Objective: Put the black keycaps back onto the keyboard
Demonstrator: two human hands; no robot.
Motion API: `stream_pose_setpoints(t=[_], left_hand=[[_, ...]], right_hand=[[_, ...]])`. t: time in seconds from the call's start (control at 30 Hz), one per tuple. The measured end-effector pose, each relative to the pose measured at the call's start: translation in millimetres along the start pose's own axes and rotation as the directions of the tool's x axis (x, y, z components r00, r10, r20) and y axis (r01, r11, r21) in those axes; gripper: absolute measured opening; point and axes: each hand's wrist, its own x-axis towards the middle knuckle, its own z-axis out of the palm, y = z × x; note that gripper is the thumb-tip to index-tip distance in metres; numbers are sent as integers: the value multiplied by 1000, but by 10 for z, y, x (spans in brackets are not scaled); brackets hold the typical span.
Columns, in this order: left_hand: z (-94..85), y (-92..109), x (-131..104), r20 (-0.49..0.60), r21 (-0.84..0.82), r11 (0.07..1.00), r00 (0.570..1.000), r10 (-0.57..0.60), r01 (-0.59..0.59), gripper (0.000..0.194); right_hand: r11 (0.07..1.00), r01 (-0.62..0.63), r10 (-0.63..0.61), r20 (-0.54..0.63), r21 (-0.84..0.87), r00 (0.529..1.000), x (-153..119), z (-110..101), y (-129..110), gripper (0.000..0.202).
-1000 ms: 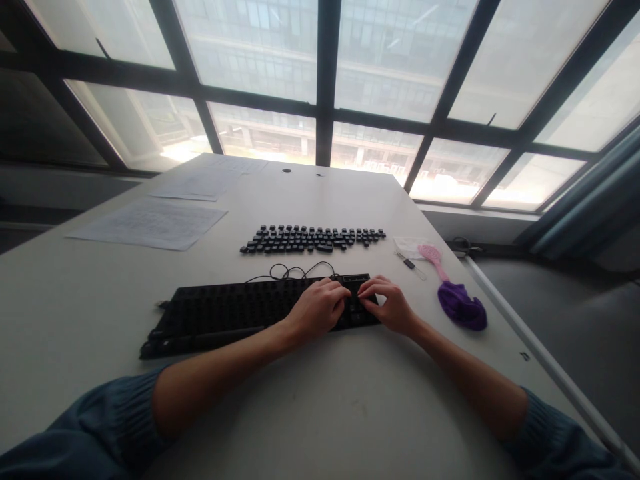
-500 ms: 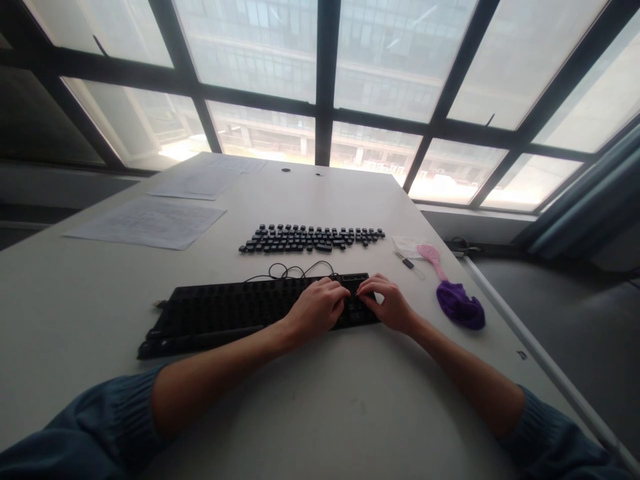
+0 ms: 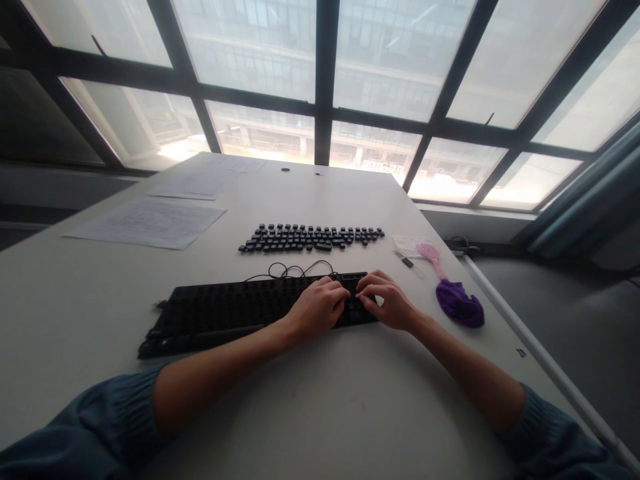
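Observation:
A black keyboard (image 3: 225, 307) lies on the white table, most of its key positions dark and seemingly without caps. Over its right part, my left hand (image 3: 320, 303) rests with the fingers curled and pressed together; whatever the fingertips hold is hidden. Facing it, my right hand (image 3: 385, 300) has thumb and forefinger drawn together above the number pad area, and anything between them is too small to make out. Behind the keyboard, loose black keycaps (image 3: 300, 239) are laid out in rows.
Printed papers (image 3: 150, 221) lie at the left. On the right are a keycap puller (image 3: 407, 263), a clear plastic bag (image 3: 404, 245), a pink brush (image 3: 431, 257) and a purple cloth (image 3: 459, 303). The keyboard's cable (image 3: 287, 270) loops behind it.
My right hand's fingers have shifted slightly over the number pad area. Otherwise the hands and objects stay nearly where they were.

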Motion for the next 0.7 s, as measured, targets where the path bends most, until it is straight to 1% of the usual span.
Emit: stream_pose_setpoints(t=[0.2,0.53,0.63,0.7], left_hand=[[3,-4,6,5,-11,1000,1000,6,-6,21],[10,-14,1,-6,-1,1000,1000,6,-6,20],[3,-7,3,-2,2,1000,1000,9,-9,20],[1,-2,3,0,0,1000,1000,8,-8,20]], right_hand=[[999,-43,43,2,1,999,33,3,-70,17],[998,-60,59,56,18,997,25,2,-45,16],[997,-46,44,41,69,998,17,-11,-28,14],[994,-37,40,-19,106,999,42,-30,48,14]])
